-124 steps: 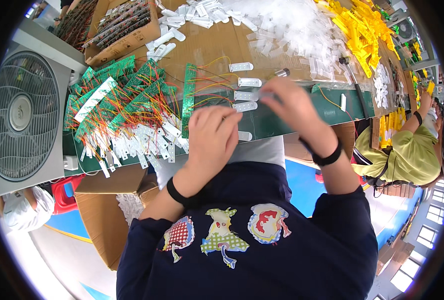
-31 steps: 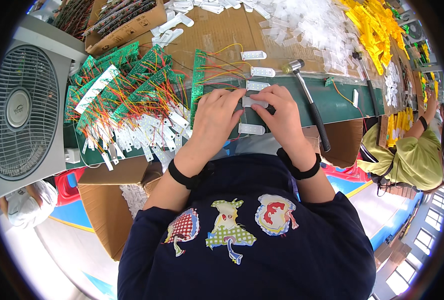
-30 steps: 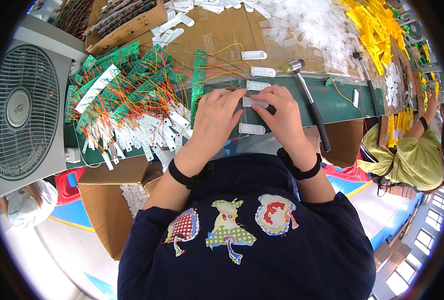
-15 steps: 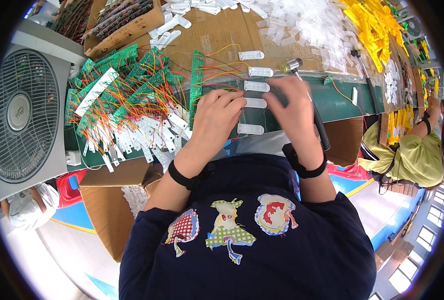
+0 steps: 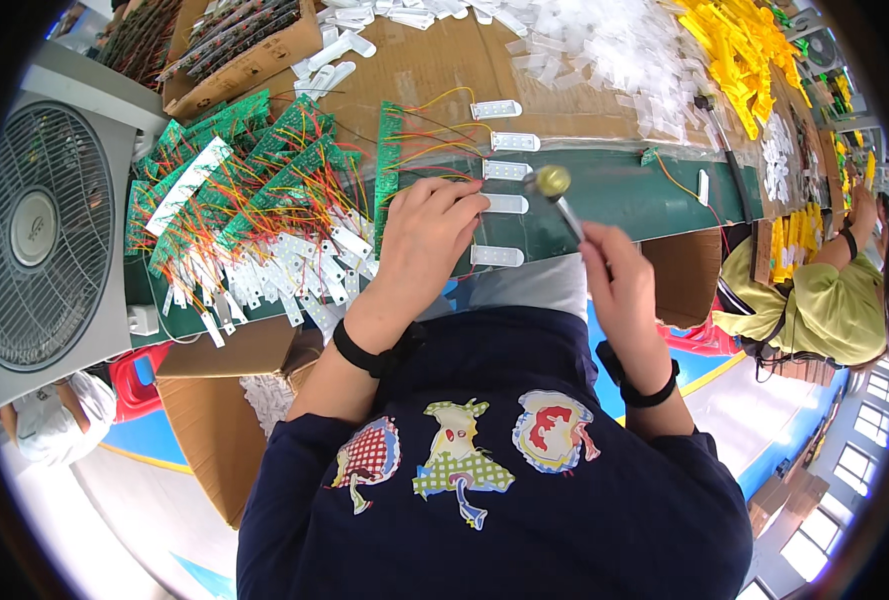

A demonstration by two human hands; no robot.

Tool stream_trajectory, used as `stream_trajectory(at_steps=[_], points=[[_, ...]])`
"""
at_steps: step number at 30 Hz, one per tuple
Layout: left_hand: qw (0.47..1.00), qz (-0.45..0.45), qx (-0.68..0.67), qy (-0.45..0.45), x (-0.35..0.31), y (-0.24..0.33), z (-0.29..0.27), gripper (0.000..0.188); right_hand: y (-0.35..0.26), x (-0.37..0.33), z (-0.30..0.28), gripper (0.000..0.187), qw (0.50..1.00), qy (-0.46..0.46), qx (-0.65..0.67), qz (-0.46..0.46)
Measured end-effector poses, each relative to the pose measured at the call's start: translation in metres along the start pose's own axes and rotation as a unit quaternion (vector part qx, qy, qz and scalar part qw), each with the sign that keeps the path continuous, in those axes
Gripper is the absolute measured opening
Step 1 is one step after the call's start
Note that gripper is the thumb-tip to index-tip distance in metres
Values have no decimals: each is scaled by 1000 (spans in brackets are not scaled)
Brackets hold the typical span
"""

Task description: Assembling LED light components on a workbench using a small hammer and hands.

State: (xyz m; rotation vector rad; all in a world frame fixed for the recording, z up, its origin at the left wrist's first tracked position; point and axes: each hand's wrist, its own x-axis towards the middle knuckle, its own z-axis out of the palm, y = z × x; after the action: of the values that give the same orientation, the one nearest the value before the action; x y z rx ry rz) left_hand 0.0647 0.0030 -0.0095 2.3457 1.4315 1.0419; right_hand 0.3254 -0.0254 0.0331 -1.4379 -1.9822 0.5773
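In my right hand (image 5: 619, 275) is a small hammer (image 5: 554, 182), its round yellowish head raised just right of a row of small white LED boards. The fingers of my left hand (image 5: 419, 235) are closed at the left end of a plain white strip (image 5: 506, 204), fourth in the row; what lies under the strip is hidden. Other LED boards in the row, such as the nearest one (image 5: 497, 256), show several light dots. Red and yellow wires run from the row to a long green circuit board (image 5: 388, 160), partly behind my left hand.
A heap of wired green circuit boards (image 5: 294, 150) lies at left, beside a grey fan (image 5: 39, 230). Clear plastic pieces (image 5: 604, 60) and yellow parts (image 5: 734, 50) are piled at the far right. Another hammer (image 5: 729, 160) lies on the green mat. A co-worker (image 5: 814, 290) sits at right.
My right hand has moved away from the strip and picked up the hammer from the mat, its head now swung up near the row. My left hand stays at the strip.
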Motion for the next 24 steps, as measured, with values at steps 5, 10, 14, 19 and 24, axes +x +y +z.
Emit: stream_trajectory(at_steps=[5, 10, 14, 19, 24], points=[[1000, -3, -1, -5, 0, -1, -1, 23, -9, -9, 6, 22, 1000, -2, 27, 8], [1000, 1, -4, 4, -3, -2, 3, 28, -17, -15, 2, 25, 978, 160, 85, -103], [1000, 0, -4, -2, -1, -3, 2, 29, -13, -12, 14, 25, 1000, -18, -10, -1], [1000, 6, 7, -4, 0, -1, 0, 31, -3, -15, 13, 26, 999, 45, 20, 11], [998, -50, -27, 9, -2, -1, 3, 58, -8, -9, 31, 28, 996, -2, 91, 5]])
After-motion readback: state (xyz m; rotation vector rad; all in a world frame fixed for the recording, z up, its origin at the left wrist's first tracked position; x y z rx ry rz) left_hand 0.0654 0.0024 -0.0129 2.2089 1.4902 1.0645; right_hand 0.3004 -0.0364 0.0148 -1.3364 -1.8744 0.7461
